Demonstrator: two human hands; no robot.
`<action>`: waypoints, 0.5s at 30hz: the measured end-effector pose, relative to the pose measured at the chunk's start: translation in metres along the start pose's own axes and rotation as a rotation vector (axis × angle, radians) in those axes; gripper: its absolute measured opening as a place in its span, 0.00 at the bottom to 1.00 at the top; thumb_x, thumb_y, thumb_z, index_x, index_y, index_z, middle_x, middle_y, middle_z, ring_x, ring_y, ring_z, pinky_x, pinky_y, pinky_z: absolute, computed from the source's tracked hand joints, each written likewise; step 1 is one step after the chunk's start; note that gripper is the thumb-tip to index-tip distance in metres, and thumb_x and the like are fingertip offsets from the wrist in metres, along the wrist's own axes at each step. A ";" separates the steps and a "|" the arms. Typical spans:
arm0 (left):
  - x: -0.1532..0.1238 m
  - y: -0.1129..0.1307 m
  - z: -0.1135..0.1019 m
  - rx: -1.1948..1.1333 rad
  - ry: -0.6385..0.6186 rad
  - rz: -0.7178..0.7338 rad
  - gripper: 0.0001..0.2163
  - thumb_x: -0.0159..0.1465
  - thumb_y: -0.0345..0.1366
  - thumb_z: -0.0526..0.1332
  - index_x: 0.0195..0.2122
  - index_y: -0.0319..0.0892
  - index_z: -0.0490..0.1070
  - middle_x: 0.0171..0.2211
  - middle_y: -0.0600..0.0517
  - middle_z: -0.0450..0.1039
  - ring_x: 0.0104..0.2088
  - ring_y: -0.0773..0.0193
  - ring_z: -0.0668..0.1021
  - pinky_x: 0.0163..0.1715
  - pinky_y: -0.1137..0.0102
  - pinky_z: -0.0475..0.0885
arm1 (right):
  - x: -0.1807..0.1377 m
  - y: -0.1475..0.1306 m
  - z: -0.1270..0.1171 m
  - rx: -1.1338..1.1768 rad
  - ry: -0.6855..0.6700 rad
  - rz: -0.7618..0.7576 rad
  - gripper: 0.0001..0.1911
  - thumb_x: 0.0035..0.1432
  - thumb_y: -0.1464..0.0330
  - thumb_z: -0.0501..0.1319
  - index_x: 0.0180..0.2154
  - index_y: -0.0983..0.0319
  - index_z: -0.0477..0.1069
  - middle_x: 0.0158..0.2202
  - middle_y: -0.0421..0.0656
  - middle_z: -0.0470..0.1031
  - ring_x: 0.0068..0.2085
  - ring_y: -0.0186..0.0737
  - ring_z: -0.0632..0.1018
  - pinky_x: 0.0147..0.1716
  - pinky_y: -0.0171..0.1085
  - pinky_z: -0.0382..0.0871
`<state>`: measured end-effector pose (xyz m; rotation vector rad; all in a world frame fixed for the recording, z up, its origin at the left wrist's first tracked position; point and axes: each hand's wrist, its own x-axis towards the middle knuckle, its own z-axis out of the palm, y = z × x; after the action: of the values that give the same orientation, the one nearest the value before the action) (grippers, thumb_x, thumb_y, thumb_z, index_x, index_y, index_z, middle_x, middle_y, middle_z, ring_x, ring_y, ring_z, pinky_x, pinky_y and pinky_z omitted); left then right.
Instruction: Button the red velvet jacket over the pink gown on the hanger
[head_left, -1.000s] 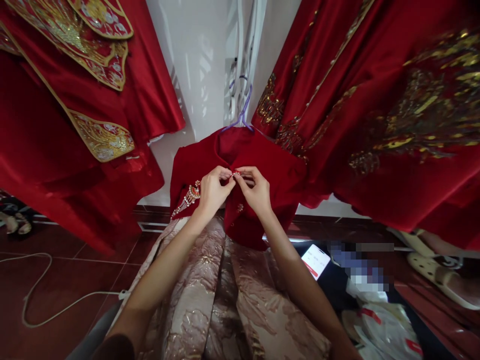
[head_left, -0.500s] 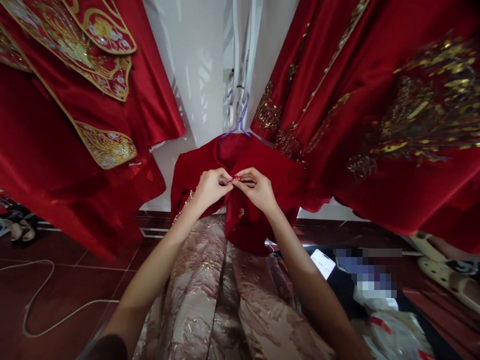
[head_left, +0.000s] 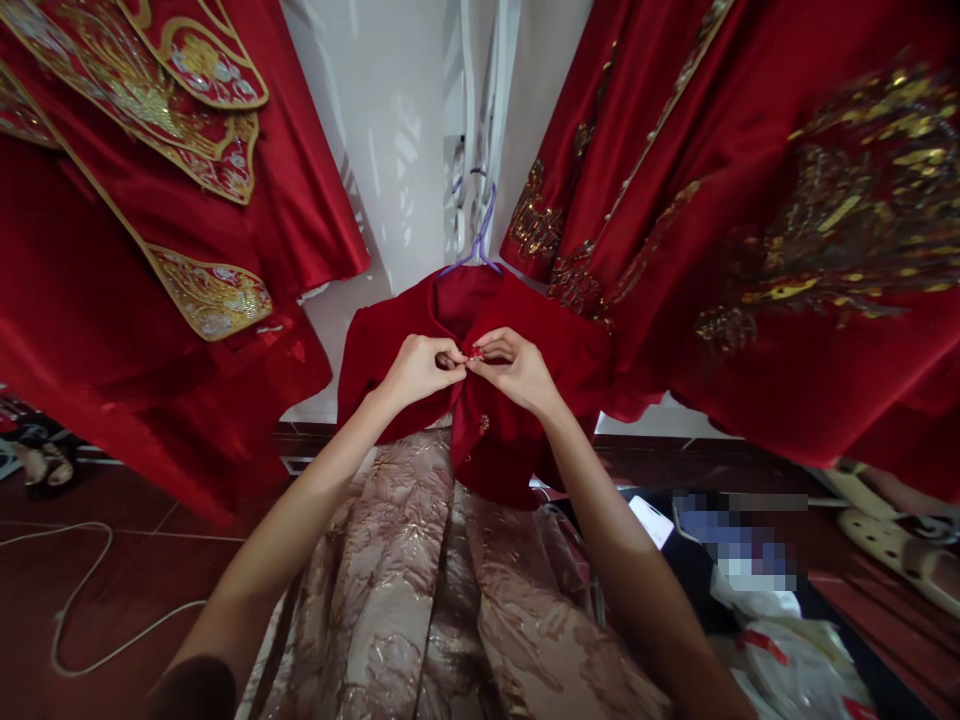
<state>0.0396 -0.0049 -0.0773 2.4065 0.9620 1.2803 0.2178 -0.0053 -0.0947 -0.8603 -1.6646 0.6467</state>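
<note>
A short red jacket hangs on a purple hanger in front of me. At its front opening, my right hand pinches a small ornate button with red and shiny parts. My left hand meets it from the other side, thumb and forefinger closed on the jacket's front edge. The fingertips of both hands nearly touch, and they hide the exact grip. Lower on the front sits another jewelled button. Below the jacket, a pinkish-gold brocade garment hangs down.
Red embroidered garments hang at left and right, close to my hands. A phone and plastic bags lie on a dark surface at lower right. Clogs, black shoes and a white cable are low down.
Both hands stay at the same button with only slight finger shifts. My left forearm has moved a little to the left and lower. The phone's screen looks brighter and blanker.
</note>
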 end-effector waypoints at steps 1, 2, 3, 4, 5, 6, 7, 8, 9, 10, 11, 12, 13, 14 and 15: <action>0.001 0.001 -0.001 0.016 -0.012 0.006 0.03 0.52 0.29 0.63 0.28 0.38 0.76 0.25 0.52 0.77 0.25 0.70 0.76 0.28 0.76 0.69 | 0.000 -0.001 0.000 -0.003 -0.006 -0.007 0.14 0.44 0.67 0.67 0.34 0.61 0.66 0.33 0.42 0.75 0.37 0.39 0.78 0.40 0.40 0.73; 0.002 0.001 -0.002 0.027 -0.023 0.011 0.03 0.52 0.29 0.63 0.28 0.38 0.76 0.25 0.52 0.77 0.25 0.69 0.76 0.28 0.76 0.69 | 0.000 -0.001 -0.001 -0.006 -0.008 -0.012 0.13 0.44 0.67 0.66 0.33 0.61 0.66 0.33 0.42 0.75 0.36 0.39 0.78 0.40 0.40 0.73; 0.003 0.001 -0.002 0.031 -0.032 0.012 0.03 0.52 0.30 0.63 0.27 0.38 0.76 0.25 0.52 0.77 0.25 0.69 0.77 0.28 0.76 0.69 | 0.000 -0.002 -0.001 -0.011 -0.007 -0.016 0.13 0.44 0.68 0.66 0.33 0.61 0.66 0.33 0.42 0.75 0.36 0.38 0.78 0.39 0.40 0.73; 0.005 0.000 -0.003 0.028 -0.040 0.011 0.03 0.52 0.30 0.63 0.27 0.38 0.76 0.25 0.52 0.77 0.25 0.69 0.77 0.28 0.76 0.69 | 0.000 -0.003 -0.001 -0.019 -0.005 -0.020 0.13 0.45 0.68 0.66 0.33 0.61 0.66 0.33 0.42 0.75 0.36 0.38 0.78 0.38 0.39 0.74; 0.006 -0.001 -0.003 0.019 -0.047 0.009 0.03 0.51 0.30 0.63 0.27 0.38 0.76 0.24 0.53 0.77 0.25 0.69 0.76 0.28 0.76 0.69 | 0.000 -0.004 -0.001 -0.029 -0.004 -0.025 0.12 0.45 0.68 0.66 0.33 0.61 0.66 0.33 0.42 0.75 0.35 0.38 0.78 0.37 0.39 0.74; 0.007 -0.003 -0.003 0.006 -0.052 0.003 0.03 0.51 0.29 0.63 0.26 0.38 0.76 0.24 0.53 0.77 0.25 0.69 0.76 0.28 0.76 0.69 | 0.000 -0.005 -0.001 -0.040 -0.005 -0.031 0.12 0.45 0.68 0.66 0.33 0.62 0.66 0.32 0.42 0.75 0.35 0.38 0.77 0.35 0.38 0.74; 0.008 -0.005 -0.003 -0.010 -0.055 -0.004 0.03 0.51 0.30 0.64 0.27 0.38 0.76 0.24 0.53 0.77 0.25 0.69 0.76 0.27 0.76 0.69 | 0.000 -0.005 -0.001 -0.050 -0.006 -0.040 0.12 0.46 0.67 0.66 0.33 0.61 0.66 0.32 0.42 0.75 0.35 0.38 0.77 0.34 0.37 0.74; 0.009 -0.007 -0.003 -0.032 -0.057 -0.011 0.03 0.51 0.30 0.64 0.27 0.38 0.76 0.24 0.53 0.77 0.25 0.69 0.76 0.27 0.76 0.69 | 0.000 -0.006 -0.001 -0.057 -0.007 -0.052 0.12 0.46 0.67 0.66 0.33 0.61 0.66 0.32 0.42 0.75 0.35 0.38 0.77 0.33 0.37 0.74; 0.009 -0.009 -0.002 -0.058 -0.057 -0.019 0.03 0.51 0.30 0.64 0.27 0.38 0.76 0.24 0.53 0.77 0.25 0.69 0.76 0.27 0.76 0.69 | 0.000 -0.005 -0.001 -0.062 -0.006 -0.065 0.12 0.47 0.66 0.65 0.33 0.61 0.66 0.32 0.42 0.75 0.35 0.38 0.78 0.34 0.37 0.74; 0.009 -0.011 -0.001 -0.087 -0.052 -0.026 0.03 0.52 0.31 0.64 0.27 0.37 0.76 0.25 0.52 0.77 0.25 0.69 0.76 0.27 0.75 0.69 | 0.000 -0.004 -0.001 -0.064 -0.002 -0.076 0.12 0.48 0.65 0.65 0.33 0.61 0.66 0.32 0.42 0.75 0.35 0.38 0.78 0.34 0.37 0.74; 0.008 -0.012 -0.001 -0.115 -0.043 -0.035 0.03 0.52 0.31 0.64 0.28 0.37 0.75 0.26 0.52 0.77 0.26 0.69 0.76 0.28 0.75 0.70 | 0.000 -0.003 -0.001 -0.063 0.004 -0.084 0.12 0.48 0.64 0.65 0.33 0.61 0.66 0.32 0.42 0.75 0.35 0.38 0.78 0.36 0.38 0.74; 0.007 -0.013 0.000 -0.140 -0.035 -0.045 0.04 0.53 0.31 0.64 0.29 0.37 0.75 0.27 0.51 0.77 0.27 0.69 0.77 0.29 0.75 0.71 | 0.001 -0.002 -0.001 -0.059 0.007 -0.087 0.12 0.49 0.63 0.65 0.33 0.61 0.66 0.32 0.42 0.76 0.35 0.38 0.78 0.37 0.39 0.74; 0.005 -0.012 0.000 -0.160 -0.031 -0.056 0.04 0.53 0.32 0.64 0.29 0.37 0.74 0.28 0.51 0.77 0.28 0.68 0.77 0.30 0.75 0.71 | 0.001 -0.001 -0.001 -0.050 0.001 -0.084 0.12 0.49 0.63 0.66 0.33 0.61 0.67 0.32 0.42 0.76 0.35 0.38 0.78 0.38 0.40 0.74; 0.003 -0.012 0.001 -0.174 -0.028 -0.068 0.04 0.54 0.32 0.64 0.30 0.37 0.74 0.29 0.51 0.77 0.29 0.68 0.78 0.31 0.74 0.72 | 0.001 -0.001 -0.002 -0.039 -0.018 -0.078 0.12 0.49 0.62 0.66 0.33 0.61 0.67 0.32 0.42 0.76 0.35 0.38 0.78 0.39 0.40 0.74; 0.001 -0.011 0.001 -0.182 -0.027 -0.080 0.05 0.54 0.32 0.64 0.30 0.37 0.74 0.29 0.50 0.77 0.29 0.68 0.78 0.32 0.74 0.72 | 0.002 0.000 -0.003 -0.027 -0.048 -0.072 0.12 0.49 0.62 0.66 0.33 0.61 0.67 0.32 0.42 0.76 0.35 0.38 0.78 0.40 0.41 0.74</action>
<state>0.0361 0.0042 -0.0821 2.2197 0.8835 1.2465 0.2203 -0.0043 -0.0927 -0.8056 -1.7426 0.6010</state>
